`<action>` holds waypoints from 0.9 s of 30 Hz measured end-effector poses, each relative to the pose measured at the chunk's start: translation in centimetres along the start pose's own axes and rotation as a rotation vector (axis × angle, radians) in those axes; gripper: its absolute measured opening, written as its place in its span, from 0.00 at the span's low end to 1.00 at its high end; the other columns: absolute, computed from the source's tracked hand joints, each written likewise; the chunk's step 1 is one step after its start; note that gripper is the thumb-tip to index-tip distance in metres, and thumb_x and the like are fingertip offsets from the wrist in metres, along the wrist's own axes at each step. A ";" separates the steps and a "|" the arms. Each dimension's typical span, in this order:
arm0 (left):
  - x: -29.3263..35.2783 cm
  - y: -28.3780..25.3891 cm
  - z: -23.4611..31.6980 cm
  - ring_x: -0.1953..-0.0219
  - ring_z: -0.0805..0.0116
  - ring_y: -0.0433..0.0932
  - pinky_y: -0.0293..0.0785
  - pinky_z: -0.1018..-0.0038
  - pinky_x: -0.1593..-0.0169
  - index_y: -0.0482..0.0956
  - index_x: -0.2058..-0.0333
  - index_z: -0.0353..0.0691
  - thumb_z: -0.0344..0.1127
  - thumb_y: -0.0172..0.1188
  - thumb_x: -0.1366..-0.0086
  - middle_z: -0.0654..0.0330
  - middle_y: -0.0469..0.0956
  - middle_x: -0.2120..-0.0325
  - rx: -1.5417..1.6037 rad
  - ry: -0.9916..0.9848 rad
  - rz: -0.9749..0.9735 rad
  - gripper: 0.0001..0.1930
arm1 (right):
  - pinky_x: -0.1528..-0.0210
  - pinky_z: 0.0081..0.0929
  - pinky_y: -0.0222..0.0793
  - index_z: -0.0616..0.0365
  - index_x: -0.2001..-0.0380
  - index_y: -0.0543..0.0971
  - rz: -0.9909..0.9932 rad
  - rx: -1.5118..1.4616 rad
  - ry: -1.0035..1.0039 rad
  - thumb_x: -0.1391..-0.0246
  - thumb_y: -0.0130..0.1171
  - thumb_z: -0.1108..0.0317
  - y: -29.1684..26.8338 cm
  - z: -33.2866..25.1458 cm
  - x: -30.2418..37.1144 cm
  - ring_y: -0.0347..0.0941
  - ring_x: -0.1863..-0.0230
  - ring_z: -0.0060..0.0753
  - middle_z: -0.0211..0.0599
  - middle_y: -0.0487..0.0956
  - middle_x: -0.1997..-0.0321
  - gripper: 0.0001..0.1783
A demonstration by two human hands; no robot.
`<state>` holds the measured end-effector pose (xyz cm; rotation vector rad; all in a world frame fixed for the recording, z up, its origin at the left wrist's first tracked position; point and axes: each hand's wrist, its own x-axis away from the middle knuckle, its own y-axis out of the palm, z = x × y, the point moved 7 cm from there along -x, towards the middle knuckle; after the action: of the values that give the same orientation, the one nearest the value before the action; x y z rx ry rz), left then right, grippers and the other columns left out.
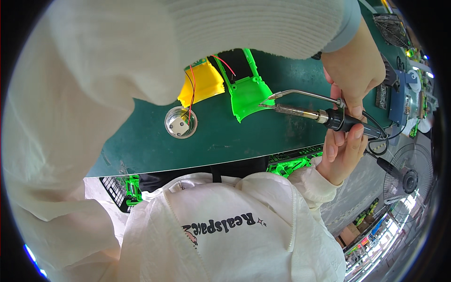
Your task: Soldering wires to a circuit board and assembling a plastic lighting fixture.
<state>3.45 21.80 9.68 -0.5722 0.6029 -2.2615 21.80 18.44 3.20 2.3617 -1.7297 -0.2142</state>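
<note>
My left arm reaches across the top of the view, and my left hand [359,70] is closed on a soldering iron [336,120] where a bent metal tube is fixed to its black handle. From below, the fingers of my right hand [343,152] are closed around the same handle. The iron's tip points left, over the edge of a bright green plastic shell [250,96]. Left of that lies a yellow plastic shell [204,82] with part of a green circuit board. Red and black wires run from it to a small round clear cup [181,122] holding a pale square piece.
Everything lies on a dark green tabletop [225,136]. A blue-grey box [398,96] with a cable stands at the right, and a small black fan [391,29] behind it. Black crates with green parts [291,165] sit below the table edge. A larger fan [408,176] stands lower right.
</note>
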 end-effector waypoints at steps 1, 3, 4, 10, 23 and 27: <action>-0.4 -0.1 0.0 0.72 0.67 0.77 0.73 0.71 0.66 0.81 0.65 0.33 0.41 0.56 0.32 0.59 0.80 0.75 -0.005 0.001 0.001 0.15 | 0.88 0.11 0.60 0.69 0.60 0.71 0.009 -0.010 -0.006 0.41 0.64 0.58 -0.1 0.0 0.0 0.64 0.82 0.16 0.40 0.73 0.69 0.22; -1.2 -0.3 -0.2 0.72 0.67 0.77 0.73 0.71 0.66 0.81 0.65 0.33 0.41 0.56 0.32 0.59 0.80 0.74 -0.013 -0.002 0.000 0.15 | 0.88 0.11 0.60 0.70 0.60 0.72 0.027 -0.030 -0.019 0.41 0.64 0.58 -0.3 0.0 0.0 0.64 0.82 0.16 0.41 0.74 0.68 0.23; -1.8 -0.5 -0.3 0.72 0.67 0.77 0.73 0.71 0.66 0.81 0.65 0.33 0.41 0.56 0.32 0.59 0.80 0.74 -0.015 -0.005 0.003 0.15 | 0.88 0.11 0.60 0.70 0.59 0.72 0.025 -0.034 -0.018 0.41 0.64 0.58 -0.3 0.1 0.0 0.63 0.82 0.16 0.41 0.74 0.68 0.23; -5.1 -1.2 -0.3 0.72 0.67 0.77 0.73 0.71 0.66 0.81 0.65 0.33 0.41 0.56 0.32 0.59 0.80 0.74 -0.020 -0.010 0.005 0.15 | 0.89 0.11 0.59 0.72 0.59 0.72 -0.021 -0.012 -0.031 0.40 0.61 0.56 0.0 0.1 -0.1 0.62 0.83 0.15 0.42 0.74 0.68 0.24; -6.9 -1.8 -0.5 0.71 0.67 0.77 0.73 0.71 0.65 0.81 0.65 0.33 0.40 0.57 0.32 0.59 0.81 0.73 -0.026 -0.007 0.009 0.14 | 0.89 0.11 0.57 0.73 0.59 0.73 0.002 0.040 -0.038 0.40 0.61 0.56 0.5 0.0 -0.1 0.63 0.82 0.16 0.43 0.75 0.68 0.25; -6.0 -1.4 -0.4 0.70 0.67 0.77 0.73 0.71 0.64 0.81 0.65 0.33 0.40 0.57 0.32 0.59 0.81 0.73 -0.027 -0.001 0.011 0.14 | 0.88 0.12 0.57 0.73 0.59 0.73 0.064 0.100 -0.023 0.39 0.61 0.56 0.3 0.1 -0.1 0.62 0.83 0.16 0.41 0.73 0.71 0.24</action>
<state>6.36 27.15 8.82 -0.5821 0.6349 -2.2456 21.51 18.47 3.21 2.3766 -1.8646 -0.1491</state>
